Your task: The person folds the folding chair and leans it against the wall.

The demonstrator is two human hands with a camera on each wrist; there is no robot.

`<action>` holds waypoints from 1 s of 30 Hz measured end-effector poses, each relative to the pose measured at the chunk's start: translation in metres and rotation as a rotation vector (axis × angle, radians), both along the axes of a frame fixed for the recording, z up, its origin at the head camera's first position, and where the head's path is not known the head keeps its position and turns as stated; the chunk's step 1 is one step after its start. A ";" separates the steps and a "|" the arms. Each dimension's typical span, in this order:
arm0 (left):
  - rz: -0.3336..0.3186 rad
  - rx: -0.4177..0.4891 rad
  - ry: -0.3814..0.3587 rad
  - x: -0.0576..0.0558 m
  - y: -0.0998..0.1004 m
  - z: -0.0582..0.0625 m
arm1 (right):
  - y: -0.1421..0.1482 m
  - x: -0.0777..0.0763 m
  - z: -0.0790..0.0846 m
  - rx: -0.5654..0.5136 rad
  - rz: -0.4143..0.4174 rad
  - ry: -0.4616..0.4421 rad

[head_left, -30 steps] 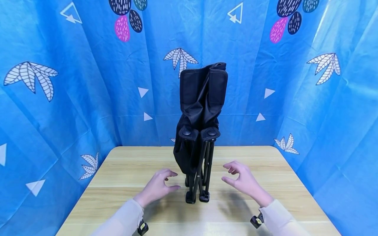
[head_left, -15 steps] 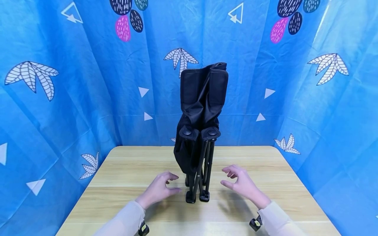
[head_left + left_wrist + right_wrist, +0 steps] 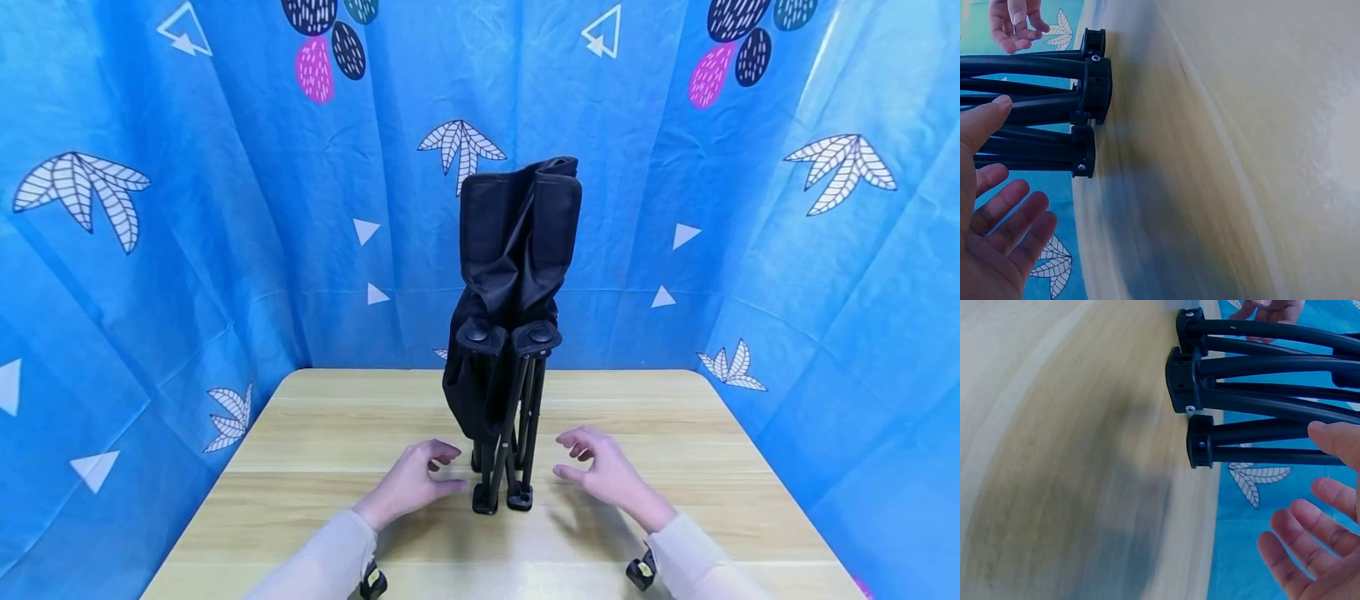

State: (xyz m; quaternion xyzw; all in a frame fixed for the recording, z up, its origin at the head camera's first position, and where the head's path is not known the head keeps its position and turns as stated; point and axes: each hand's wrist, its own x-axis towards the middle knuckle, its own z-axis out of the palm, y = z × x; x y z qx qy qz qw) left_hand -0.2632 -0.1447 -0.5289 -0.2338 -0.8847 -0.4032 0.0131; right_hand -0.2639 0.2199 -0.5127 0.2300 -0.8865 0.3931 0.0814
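A folded black camping chair (image 3: 510, 292) stands upright on the table in the head view, its dark fabric bunched above thin metal legs. Its black plastic feet (image 3: 1096, 90) show close up in the left wrist view, and its leg tubes (image 3: 1260, 365) in the right wrist view. My left hand (image 3: 408, 483) hovers just left of the legs, thumb and fingers spread apart in a loose curve. On the other side, my right hand (image 3: 607, 475) faces it in a similar loose curve, a small gap from the legs. Neither hand holds anything.
The chair stands on a light wooden table (image 3: 337, 417) with rounded back corners. Blue patterned curtains (image 3: 360, 167) hang behind it and along both sides. Black wrist cameras (image 3: 372, 579) sit under the sleeves.
Both hands have drawn slightly inward toward the chair's legs, the right one moving left and a little down, the left one right. The chair stays where it was.
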 end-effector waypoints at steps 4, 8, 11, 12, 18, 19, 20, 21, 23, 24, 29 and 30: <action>-0.021 0.034 -0.033 -0.001 0.005 -0.001 | -0.003 0.000 -0.003 -0.008 0.013 -0.033; -0.045 0.079 -0.058 -0.002 0.010 -0.003 | -0.007 -0.001 -0.006 -0.018 0.022 -0.063; -0.056 0.115 -0.068 -0.001 0.013 -0.005 | -0.010 -0.002 -0.009 -0.030 0.028 -0.073; -0.059 0.125 -0.072 -0.001 0.014 -0.006 | -0.011 -0.002 -0.010 -0.034 0.030 -0.076; -0.066 0.156 -0.089 0.001 0.021 -0.010 | -0.019 -0.003 -0.012 -0.059 0.059 -0.094; -0.066 0.159 -0.092 0.001 0.023 -0.010 | -0.021 -0.003 -0.012 -0.064 0.062 -0.098; -0.065 0.160 -0.092 0.002 0.024 -0.011 | -0.022 -0.002 -0.012 -0.070 0.067 -0.104; -0.063 0.159 -0.091 0.003 0.025 -0.011 | -0.024 -0.002 -0.012 -0.075 0.070 -0.110; -0.060 0.164 -0.100 0.004 0.028 -0.010 | -0.026 -0.002 -0.011 -0.083 0.075 -0.122; -0.057 0.164 -0.102 0.004 0.029 -0.010 | -0.028 -0.001 -0.011 -0.085 0.076 -0.125; -0.052 0.162 -0.111 0.006 0.035 -0.011 | -0.034 -0.001 -0.011 -0.095 0.074 -0.132; -0.051 0.163 -0.114 0.007 0.036 -0.011 | -0.035 -0.001 -0.011 -0.100 0.074 -0.132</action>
